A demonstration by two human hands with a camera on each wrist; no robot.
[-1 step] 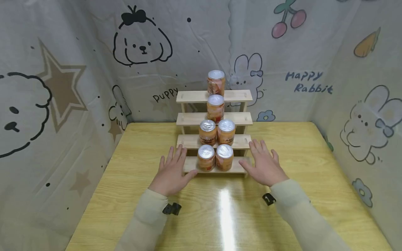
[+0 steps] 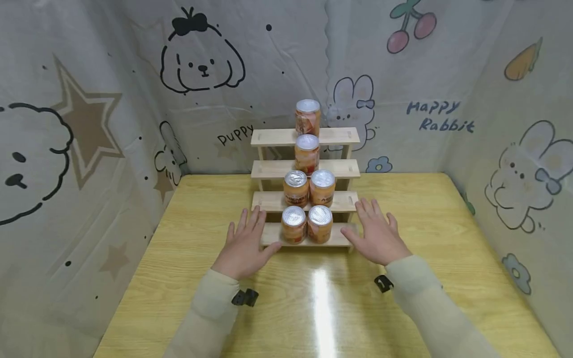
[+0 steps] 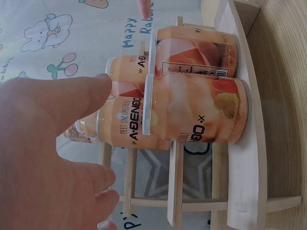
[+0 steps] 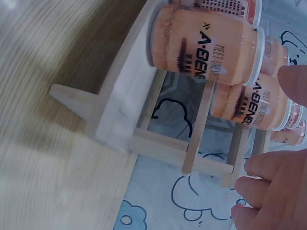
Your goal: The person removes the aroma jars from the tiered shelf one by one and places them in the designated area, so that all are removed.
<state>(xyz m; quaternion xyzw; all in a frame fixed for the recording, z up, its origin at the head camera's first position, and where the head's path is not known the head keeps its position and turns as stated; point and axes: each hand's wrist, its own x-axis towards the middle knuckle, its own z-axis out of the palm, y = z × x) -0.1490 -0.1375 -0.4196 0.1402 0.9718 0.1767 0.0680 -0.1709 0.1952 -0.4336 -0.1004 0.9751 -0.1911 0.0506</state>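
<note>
A four-step wooden display rack (image 2: 268, 200) stands on the table with orange cans on every step. Two cans (image 2: 320, 226) sit side by side on the lowest step, and another pair (image 2: 322, 189) on the step above. The two upper steps bear one can each, the top can (image 2: 308, 118) being farthest back. At the rack's lower left, my left hand (image 2: 243, 246) has its fingers spread and holds nothing. My right hand (image 2: 378, 236) is likewise spread at the lower right. Whether either hand touches the rack I cannot tell. Both wrist views show can sides printed with lettering.
The light wooden table (image 2: 215, 199) extends to both sides of the rack. Behind and beside it hangs a pale cloth (image 2: 277, 59) printed with cartoon animals. A bright reflection lies on the tabletop in front of the rack.
</note>
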